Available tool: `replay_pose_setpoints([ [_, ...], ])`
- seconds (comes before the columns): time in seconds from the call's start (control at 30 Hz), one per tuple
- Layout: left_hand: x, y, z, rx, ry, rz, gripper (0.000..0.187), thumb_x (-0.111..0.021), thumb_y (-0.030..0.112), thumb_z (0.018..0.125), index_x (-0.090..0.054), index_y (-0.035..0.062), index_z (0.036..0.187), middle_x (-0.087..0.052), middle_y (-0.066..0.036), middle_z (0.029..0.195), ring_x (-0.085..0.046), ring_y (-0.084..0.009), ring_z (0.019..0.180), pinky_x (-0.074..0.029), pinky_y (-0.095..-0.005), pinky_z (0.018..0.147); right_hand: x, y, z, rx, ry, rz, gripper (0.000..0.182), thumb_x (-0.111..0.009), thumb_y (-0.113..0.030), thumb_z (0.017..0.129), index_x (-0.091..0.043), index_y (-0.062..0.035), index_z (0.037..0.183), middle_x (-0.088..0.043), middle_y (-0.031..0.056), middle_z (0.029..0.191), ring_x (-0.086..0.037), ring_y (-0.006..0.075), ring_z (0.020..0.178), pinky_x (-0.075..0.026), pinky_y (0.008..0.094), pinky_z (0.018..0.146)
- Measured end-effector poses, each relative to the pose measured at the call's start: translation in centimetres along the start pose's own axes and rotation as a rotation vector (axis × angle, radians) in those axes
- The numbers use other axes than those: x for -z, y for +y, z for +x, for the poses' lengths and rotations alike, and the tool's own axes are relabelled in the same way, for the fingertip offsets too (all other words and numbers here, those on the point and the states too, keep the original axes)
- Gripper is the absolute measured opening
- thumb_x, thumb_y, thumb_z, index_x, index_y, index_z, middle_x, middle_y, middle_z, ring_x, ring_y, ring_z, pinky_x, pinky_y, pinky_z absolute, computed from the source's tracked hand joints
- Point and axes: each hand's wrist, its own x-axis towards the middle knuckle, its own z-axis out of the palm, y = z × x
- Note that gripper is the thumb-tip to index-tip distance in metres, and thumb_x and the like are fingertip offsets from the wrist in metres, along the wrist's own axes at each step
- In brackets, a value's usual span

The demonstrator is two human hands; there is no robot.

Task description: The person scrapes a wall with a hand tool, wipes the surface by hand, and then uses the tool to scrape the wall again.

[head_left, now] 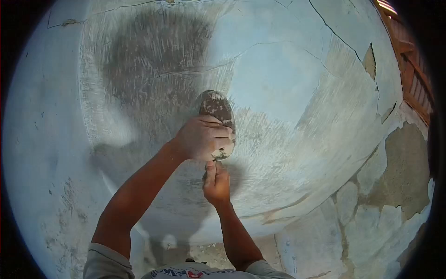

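Against the pale blue wall (pixel 274 79) is a dark, oval, flat tool (pixel 216 107), worn and flecked with white dust. Its exact kind I cannot make out. My left hand (pixel 204 138) lies across its middle, fingers curled over the far edge and coated in dust. Just below, my right hand (pixel 217 183) is closed at the tool's lower end, thumb uppermost. Whatever part sits inside that fist is mostly hidden. Around the tool, the wall's paint is streaked with many scrape marks, showing grey beneath.
Long cracks run across the upper wall. On the right, a bare patch (pixel 399 167) shows where plaster has come off, with broken edges around it. Brown wooden beams (pixel 413 79) stand at the upper right. My shadow falls on the wall.
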Motion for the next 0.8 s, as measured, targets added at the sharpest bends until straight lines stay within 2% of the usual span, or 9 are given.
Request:
replay_pose_setpoints([
  [0.13,1.4,-4.3,5.6,-0.027,0.075,0.036,0.029,-0.075,0.031,0.070,-0.081,0.0205,0.096,-0.079,0.006,0.104,-0.076,-0.0181,0.096,-0.060,-0.0342,0.092,2.1,-4.3,5.5,-0.024,-0.040,0.056,0.040,-0.043,-0.030,0.116,-0.058,-0.0011,0.093,-0.052,0.0003,0.058,-0.047,0.0091,0.045,-0.039,0.0290,0.042],
  [0.27,5.0,-4.2,9.4,0.098,-0.199,0.078,0.028,-0.075,0.030,0.072,-0.083,0.0208,0.097,-0.079,0.006,0.102,-0.077,-0.0171,0.095,-0.059,-0.0340,0.093,3.4,-6.8,8.5,-0.094,-0.115,0.145,0.039,-0.040,-0.032,0.117,-0.057,-0.0023,0.096,-0.048,-0.0008,0.057,-0.043,0.0081,0.040,-0.037,0.0284,0.036],
  [0.3,4.1,-3.8,8.0,0.068,-0.102,0.084,0.023,-0.077,0.030,0.071,-0.081,0.0209,0.092,-0.079,0.007,0.101,-0.077,-0.0166,0.096,-0.061,-0.0335,0.091,3.6,-6.8,7.4,-0.161,-0.137,0.159,0.039,-0.041,-0.032,0.117,-0.056,-0.0026,0.096,-0.049,-0.0002,0.058,-0.044,0.0085,0.041,-0.037,0.0286,0.037],
  [0.37,0.7,-3.0,3.7,0.011,0.097,0.095,0.015,-0.082,0.029,0.069,-0.078,0.0211,0.081,-0.079,0.008,0.100,-0.077,-0.0157,0.097,-0.063,-0.0327,0.086,2.1,-2.6,3.6,-0.098,-0.111,0.091,0.037,-0.041,-0.031,0.116,-0.059,-0.0002,0.107,-0.052,0.0019,0.060,-0.047,0.0104,0.045,-0.040,0.0297,0.042],
  [0.53,-0.8,-1.3,0.8,0.053,-0.010,-0.062,0.047,-0.085,0.042,0.060,-0.082,0.0199,0.101,-0.079,0.005,0.117,-0.075,-0.0172,0.106,-0.056,-0.0344,0.104,0.7,-0.6,0.9,0.054,0.049,-0.023,0.043,-0.042,-0.025,0.115,-0.052,0.0046,0.145,-0.058,0.0086,0.069,-0.055,0.0173,0.061,-0.046,0.0363,0.059],
  [0.6,0.2,-3.5,3.4,-0.004,0.064,-0.022,0.049,-0.085,0.042,0.060,-0.082,0.0204,0.104,-0.078,0.004,0.121,-0.074,-0.0181,0.110,-0.056,-0.0350,0.105,1.4,-3.7,4.3,0.075,0.056,-0.028,0.039,-0.042,-0.024,0.115,-0.057,0.0049,0.137,-0.057,0.0093,0.069,-0.056,0.0177,0.062,-0.046,0.0374,0.060],
  [0.63,0.6,-4.4,5.3,-0.032,0.091,0.059,0.034,-0.086,0.036,0.065,-0.082,0.0217,0.095,-0.080,0.007,0.113,-0.076,-0.0132,0.104,-0.061,-0.0314,0.090,2.1,-4.7,5.8,0.083,0.054,-0.037,0.038,-0.042,-0.024,0.115,-0.060,0.0050,0.133,-0.057,0.0097,0.069,-0.056,0.0178,0.063,-0.046,0.0380,0.060],
  [0.7,3.0,-4.5,8.1,0.016,-0.063,0.114,0.041,-0.085,0.036,0.063,-0.082,0.0217,0.101,-0.079,0.007,0.119,-0.076,-0.0144,0.105,-0.061,-0.0322,0.090,3.3,-5.1,8.1,0.151,0.054,-0.102,0.035,-0.043,-0.024,0.115,-0.062,0.0048,0.120,-0.057,0.0115,0.068,-0.057,0.0201,0.061,-0.047,0.0395,0.060],
  [0.8,1.4,-3.2,6.3,0.067,0.012,0.087,0.047,-0.086,0.037,0.060,-0.080,0.0218,0.105,-0.078,0.009,0.119,-0.075,-0.0142,0.107,-0.060,-0.0317,0.094,3.2,-3.8,7.0,0.183,0.060,-0.183,0.035,-0.044,-0.024,0.115,-0.062,0.0038,0.105,-0.059,0.0142,0.068,-0.059,0.0240,0.060,-0.047,0.0415,0.060],
])
